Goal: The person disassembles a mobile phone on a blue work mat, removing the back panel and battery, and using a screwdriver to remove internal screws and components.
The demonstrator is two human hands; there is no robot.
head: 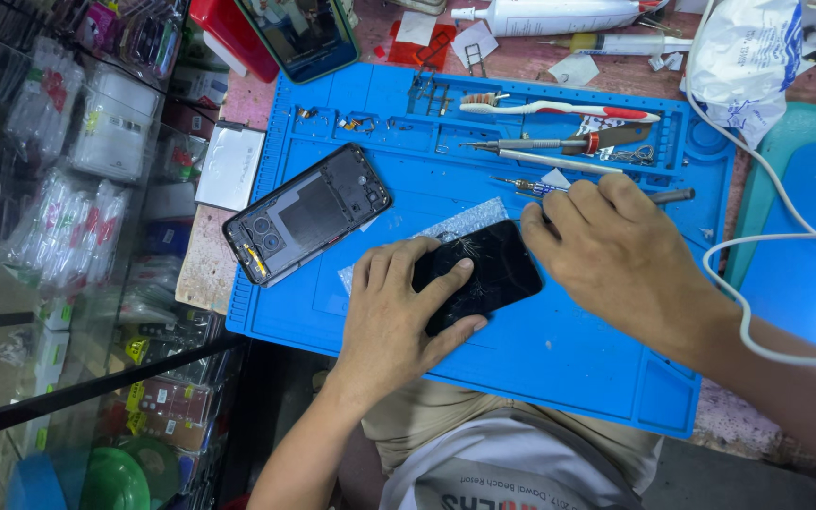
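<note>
Left hand (397, 307) flat on cracked phone (480, 274), fingers spread, pinning it mid blue mat (559, 359). Right hand (616, 255) curled at phone's top edge, grip hidden, can't tell. Open phone back (306, 213) lies left, tools (559, 142) above.

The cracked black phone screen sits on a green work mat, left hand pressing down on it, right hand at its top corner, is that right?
Not quite: the work mat is blue, not green, as the head view shows. The rest holds: the left hand presses on the cracked black phone screen, and the right hand is at its top corner.
</note>
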